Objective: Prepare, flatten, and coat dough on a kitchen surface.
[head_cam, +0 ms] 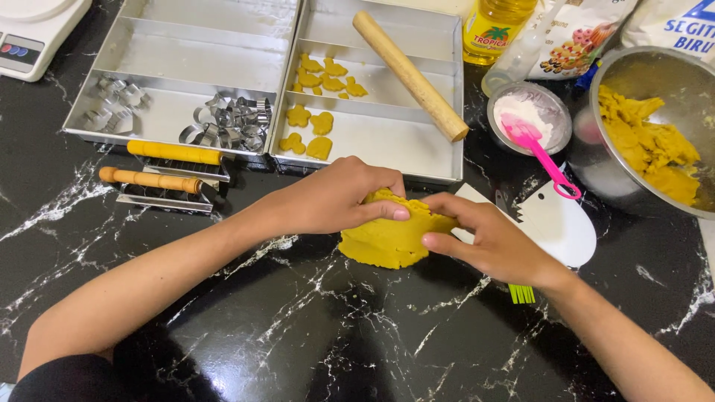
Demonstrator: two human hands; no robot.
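While both sets of fingers press into the yellow dough, the left hand curls over the lump's upper left edge with its fingertips bent down onto the top, and the right hand cups the right side, thumb on the upper rim and forefinger along the flank. Neither hand is closed tight; each is half bent, gripping the soft mass between them. To shape it well, as I judge it, the pressure should come evenly from both sides, with the palms kept low so that the slab spreads flat and does not tear at the thin right edge.

The dough lies on the black marbled bench, directly under and between the fingers, its lower half bare and free of either hand. Just behind the right hand a white scraper lies flat, and green bristles show beneath the wrist. Farther back stand two metal trays: the right one holds small cut dough shapes and a wooden rolling pin laid aslant across it; the left one holds a heap of metal cutters. Two wooden-handled tools lie before the left tray. To the right a small bowl of flour carries a pink brush, and a big steel bowl holds more dough. A bottle of oil stands behind them.
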